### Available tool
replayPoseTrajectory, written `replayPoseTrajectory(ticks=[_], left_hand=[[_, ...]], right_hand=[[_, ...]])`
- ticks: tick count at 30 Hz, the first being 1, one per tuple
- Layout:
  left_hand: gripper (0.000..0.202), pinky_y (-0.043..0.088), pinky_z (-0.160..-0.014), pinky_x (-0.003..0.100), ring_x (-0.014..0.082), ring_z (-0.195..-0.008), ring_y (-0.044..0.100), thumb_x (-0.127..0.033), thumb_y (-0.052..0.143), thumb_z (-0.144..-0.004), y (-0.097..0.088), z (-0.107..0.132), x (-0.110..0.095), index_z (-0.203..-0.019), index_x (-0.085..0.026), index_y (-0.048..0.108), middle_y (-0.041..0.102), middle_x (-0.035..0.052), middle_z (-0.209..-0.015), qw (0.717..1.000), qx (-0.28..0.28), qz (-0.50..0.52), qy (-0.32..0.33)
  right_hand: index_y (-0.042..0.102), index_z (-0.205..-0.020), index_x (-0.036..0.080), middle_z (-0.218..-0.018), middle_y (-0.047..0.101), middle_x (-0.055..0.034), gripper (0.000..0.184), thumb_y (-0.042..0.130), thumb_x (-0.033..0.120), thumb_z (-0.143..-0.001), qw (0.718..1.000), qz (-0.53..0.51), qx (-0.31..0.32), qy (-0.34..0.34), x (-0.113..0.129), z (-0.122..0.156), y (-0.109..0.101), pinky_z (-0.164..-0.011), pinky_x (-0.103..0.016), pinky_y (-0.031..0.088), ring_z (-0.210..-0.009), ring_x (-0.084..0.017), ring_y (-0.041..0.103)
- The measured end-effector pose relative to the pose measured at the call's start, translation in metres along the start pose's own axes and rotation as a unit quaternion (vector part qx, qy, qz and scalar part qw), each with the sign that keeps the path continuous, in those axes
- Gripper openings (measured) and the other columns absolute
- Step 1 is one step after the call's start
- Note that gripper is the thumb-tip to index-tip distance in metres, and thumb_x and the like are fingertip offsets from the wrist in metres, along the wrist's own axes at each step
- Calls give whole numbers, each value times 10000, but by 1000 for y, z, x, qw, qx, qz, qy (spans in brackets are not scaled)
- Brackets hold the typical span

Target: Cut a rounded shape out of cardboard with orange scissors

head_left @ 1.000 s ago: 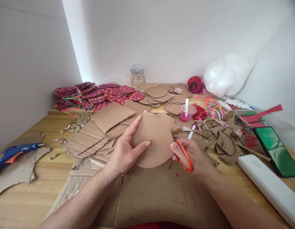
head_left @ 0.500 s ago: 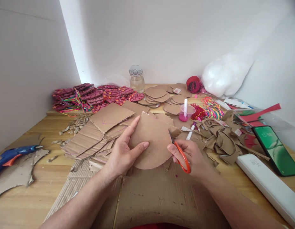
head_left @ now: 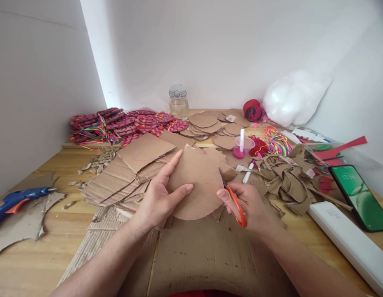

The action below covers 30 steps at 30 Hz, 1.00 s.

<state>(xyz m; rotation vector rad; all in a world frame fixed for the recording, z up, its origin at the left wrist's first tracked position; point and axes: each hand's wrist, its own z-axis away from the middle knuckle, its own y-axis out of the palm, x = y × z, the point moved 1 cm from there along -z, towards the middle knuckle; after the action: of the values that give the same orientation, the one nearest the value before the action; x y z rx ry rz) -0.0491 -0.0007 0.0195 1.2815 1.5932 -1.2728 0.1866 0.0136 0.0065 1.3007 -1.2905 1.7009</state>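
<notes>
My left hand [head_left: 162,194] grips a piece of cardboard [head_left: 196,181], thumb on its face and the other fingers behind it. Its lower edge is rounded, while the top still shows a corner. In my right hand [head_left: 245,202] is a pair of scissors [head_left: 236,204] with orange handles. The dark blades meet the cardboard's right edge, partly hidden by an offcut at that side. Behind my left hand lie stacked cardboard sheets [head_left: 146,150] with purple pen lines. Cut cardboard discs [head_left: 204,120] are piled toward the back.
A blue glue gun [head_left: 20,202] lies at the left on a scrap. Cardboard offcuts [head_left: 284,173], a phone [head_left: 358,198] and a white power bank [head_left: 349,243] are at the right. A cup of pink liquid [head_left: 243,146], a glass jar [head_left: 178,103] and patterned pink pieces [head_left: 126,123] stand farther back.
Hands, scissors and cardboard hold nearly the same position. The whole view has shifted very slightly.
</notes>
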Motion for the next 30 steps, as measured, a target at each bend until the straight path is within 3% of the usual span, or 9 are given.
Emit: replayPoseTrajectory(ticks=[11,30], left_hand=[[823,278,-1241,419,301,-1510,346,-373,744,-872,-2,0,-3,-1588,-288,347,377,43,-1653,1000,5,-22,5],[849,269,-1250,430,292,-1519,332,-363,750,-867,1,-1,-3,-1596,-275,325,399,52,-1640,1000,-9,-22,8]], right_hand=[[458,-597,212,-547,419,42,532,664,630,-855,1000,15,10,-14,2,1,0,-481,-261,246,-501,-112,367],[474,-599,211,-529,423,46,559,630,692,-838,997,73,-9,25,3,-1,-1,-497,-269,251,-502,-115,376]])
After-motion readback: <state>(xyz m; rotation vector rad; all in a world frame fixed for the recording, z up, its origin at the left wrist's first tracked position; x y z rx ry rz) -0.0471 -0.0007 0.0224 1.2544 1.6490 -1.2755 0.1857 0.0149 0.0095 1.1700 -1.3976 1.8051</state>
